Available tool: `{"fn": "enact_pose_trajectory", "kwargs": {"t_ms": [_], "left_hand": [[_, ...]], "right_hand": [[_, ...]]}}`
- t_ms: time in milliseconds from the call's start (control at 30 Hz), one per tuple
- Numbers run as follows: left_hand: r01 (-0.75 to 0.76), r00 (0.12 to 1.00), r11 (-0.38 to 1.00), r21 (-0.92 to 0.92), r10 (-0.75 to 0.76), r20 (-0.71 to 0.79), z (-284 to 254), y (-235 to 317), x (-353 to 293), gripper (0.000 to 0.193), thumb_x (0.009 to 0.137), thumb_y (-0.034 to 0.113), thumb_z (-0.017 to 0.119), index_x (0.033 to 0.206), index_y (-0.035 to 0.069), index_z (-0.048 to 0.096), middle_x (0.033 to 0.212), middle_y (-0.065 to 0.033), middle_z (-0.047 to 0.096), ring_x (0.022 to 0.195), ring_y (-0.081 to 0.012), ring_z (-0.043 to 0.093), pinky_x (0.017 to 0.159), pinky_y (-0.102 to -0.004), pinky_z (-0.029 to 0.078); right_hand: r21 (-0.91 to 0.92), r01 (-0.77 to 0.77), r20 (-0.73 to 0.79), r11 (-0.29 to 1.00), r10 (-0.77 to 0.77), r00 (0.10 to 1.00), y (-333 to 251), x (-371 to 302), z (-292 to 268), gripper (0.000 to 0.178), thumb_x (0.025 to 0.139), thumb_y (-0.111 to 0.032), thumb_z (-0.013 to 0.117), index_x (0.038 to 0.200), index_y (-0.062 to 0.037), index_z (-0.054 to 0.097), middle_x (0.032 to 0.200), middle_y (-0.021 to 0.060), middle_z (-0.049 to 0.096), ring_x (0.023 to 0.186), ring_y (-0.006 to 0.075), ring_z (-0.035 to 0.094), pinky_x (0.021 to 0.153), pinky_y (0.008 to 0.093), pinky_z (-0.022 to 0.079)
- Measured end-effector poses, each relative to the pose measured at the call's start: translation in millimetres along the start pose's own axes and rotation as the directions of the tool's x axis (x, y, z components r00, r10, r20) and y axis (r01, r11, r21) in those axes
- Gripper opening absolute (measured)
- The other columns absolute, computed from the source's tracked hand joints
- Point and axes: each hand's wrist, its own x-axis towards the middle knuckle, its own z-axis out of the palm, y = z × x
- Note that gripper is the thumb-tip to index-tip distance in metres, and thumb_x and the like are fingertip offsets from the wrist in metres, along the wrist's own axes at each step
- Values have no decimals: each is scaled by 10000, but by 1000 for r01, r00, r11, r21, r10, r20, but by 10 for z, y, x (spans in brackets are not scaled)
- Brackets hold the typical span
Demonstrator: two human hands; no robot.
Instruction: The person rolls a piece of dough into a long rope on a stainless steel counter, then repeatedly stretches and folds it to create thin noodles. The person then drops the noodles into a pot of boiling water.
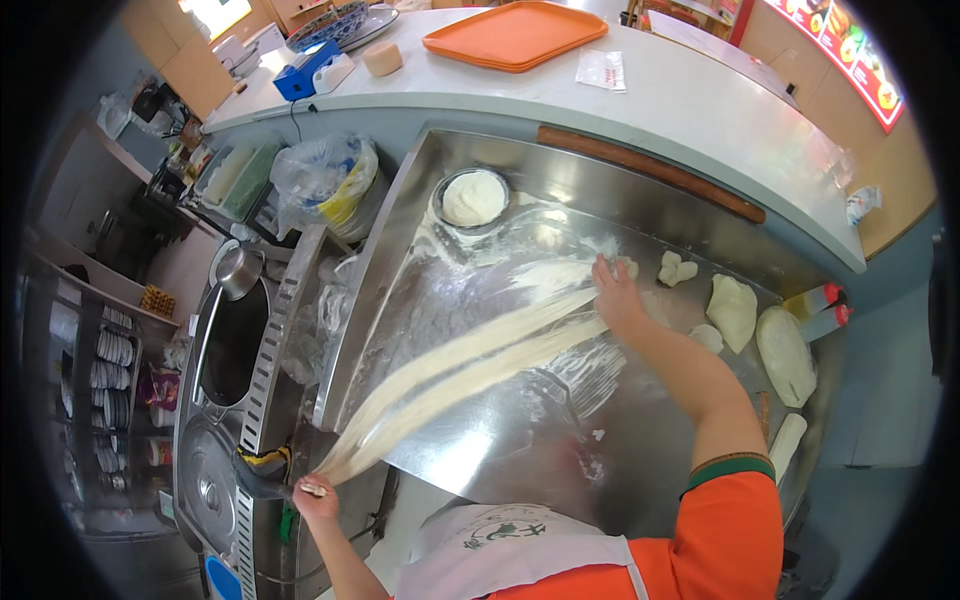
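Dough strands (485,338) stretched from the right hand (620,298), grip unclear, past the near-left corner of the desk (650,440) to the distant, clamped left hand (318,498), risking snapping if overpulled.

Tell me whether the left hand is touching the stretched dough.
Touching. The head view shows the left hand closed around the gathered near end of the stretched dough, with the strands running straight out of its grip.
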Motion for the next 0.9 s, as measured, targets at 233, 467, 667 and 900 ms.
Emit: {"fn": "enact_pose_trajectory", "kwargs": {"t_ms": [233, 467, 667, 900], "left_hand": [[221, 975, 971, -89, -222, 0, -301, -67, 439, 220, 912, 92, 408, 708, 92, 491, 634, -25, 515, 583, -148, 555, 578, -297, 568], [6, 983, 999, -51, -15, -183, -629, 414, 84, 246, 939, 147, 416, 716, 87, 501, 631, -26, 516, 561, -150, 545, 553, -283, 570], [415, 908, 907, 70, -407, -104, -389, -863, -96, 225, 918, 103, 432, 696, 91, 467, 650, -35, 507, 579, -155, 522, 535, -274, 524], [334, 942, 939, 80, -335, 10, -433, -496, -186, 242, 907, 105, 398, 671, 108, 445, 657, -56, 524, 573, -150, 542, 552, -271, 540]], "right_hand": [[-297, -33, 36, 954, 46, 998, 155, 150, -387, 399, 846, -284, 557, 1151, -59, 681, 1457, 141, 433, 1409, 353, 258, 1086, 547, 240], [69, -98, -202, 993, 110, 973, 133, -779, -47, 382, 866, -299, 547, 1096, -48, 720, 1485, 126, 415, 1439, 357, 214, 1097, 549, 235], [-347, -143, 49, 927, 170, 984, 904, -1068, -542, 277, 845, -219, 571, 1021, -101, 751, 1488, 113, 418, 1437, 333, 231, 1073, 543, 262], [74, -663, -35, 745, 667, 745, 804, -1120, -1351, 321, 861, -263, 552, 1073, -93, 721, 1467, 93, 434, 1386, 374, 276, 1053, 571, 285]]}}
